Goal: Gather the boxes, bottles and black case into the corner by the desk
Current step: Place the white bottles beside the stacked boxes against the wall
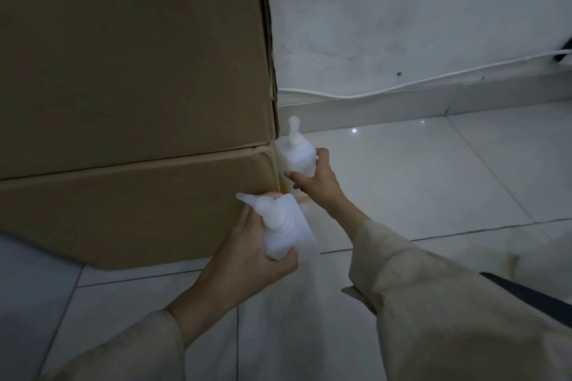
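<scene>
Two large brown cardboard boxes are stacked at the left, the upper box (133, 49) on the lower box (133, 207). My left hand (247, 257) grips a white pump bottle (284, 226), tilted, in front of the lower box's right corner. My right hand (318, 179) holds a second white pump bottle (295, 155) upright, close to the boxes' right edge near the wall. Whether that bottle's base touches the floor is hidden. No black case is in view.
White floor tiles (433, 179) stretch to the right and front. A white wall (402, 9) with a skirting stands behind, with a white cable (371, 93) running along it. Something yellow-orange (283, 187) shows low by the box corner.
</scene>
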A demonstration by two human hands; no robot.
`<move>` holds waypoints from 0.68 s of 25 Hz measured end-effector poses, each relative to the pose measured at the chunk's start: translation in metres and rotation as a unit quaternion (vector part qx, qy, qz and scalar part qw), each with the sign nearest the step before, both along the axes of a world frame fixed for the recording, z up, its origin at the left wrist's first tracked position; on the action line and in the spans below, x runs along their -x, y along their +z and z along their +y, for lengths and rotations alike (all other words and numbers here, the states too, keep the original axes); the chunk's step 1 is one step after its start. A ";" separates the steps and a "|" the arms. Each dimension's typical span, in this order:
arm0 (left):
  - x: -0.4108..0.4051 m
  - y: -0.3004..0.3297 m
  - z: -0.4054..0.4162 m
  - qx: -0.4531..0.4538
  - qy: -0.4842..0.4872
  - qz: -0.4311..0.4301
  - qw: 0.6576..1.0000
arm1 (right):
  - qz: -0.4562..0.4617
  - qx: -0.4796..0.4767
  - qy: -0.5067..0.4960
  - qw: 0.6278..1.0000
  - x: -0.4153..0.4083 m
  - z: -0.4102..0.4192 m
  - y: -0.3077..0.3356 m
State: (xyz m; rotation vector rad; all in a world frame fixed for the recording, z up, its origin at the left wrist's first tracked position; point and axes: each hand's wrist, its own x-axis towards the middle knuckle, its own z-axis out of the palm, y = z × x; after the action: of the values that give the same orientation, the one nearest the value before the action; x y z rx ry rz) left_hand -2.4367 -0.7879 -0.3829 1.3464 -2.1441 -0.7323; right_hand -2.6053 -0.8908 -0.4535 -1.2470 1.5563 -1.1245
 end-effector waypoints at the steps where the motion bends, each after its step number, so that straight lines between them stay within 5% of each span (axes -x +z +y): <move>1: -0.002 0.006 0.000 -0.017 0.020 -0.009 1.000 | -0.029 -0.017 -0.004 0.999 -0.002 0.002 -0.007; 6: 0.009 0.015 -0.002 -0.017 -0.029 0.039 0.999 | -0.103 -0.150 0.043 0.982 0.023 0.045 -0.032; 12: 0.057 -0.013 -0.018 0.017 -0.073 -0.044 0.996 | 0.041 -0.086 0.062 0.994 0.071 0.111 -0.029; 17: 0.086 -0.035 -0.050 -0.033 -0.010 -0.058 0.998 | 0.083 -0.083 0.154 0.981 0.065 0.128 -0.031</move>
State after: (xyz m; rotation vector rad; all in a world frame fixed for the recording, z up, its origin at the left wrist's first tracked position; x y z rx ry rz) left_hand -2.5231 -0.8381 -0.4180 1.4349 -2.2454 -0.7550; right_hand -2.6706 -0.7630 -0.4841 -1.4361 1.4795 -0.6947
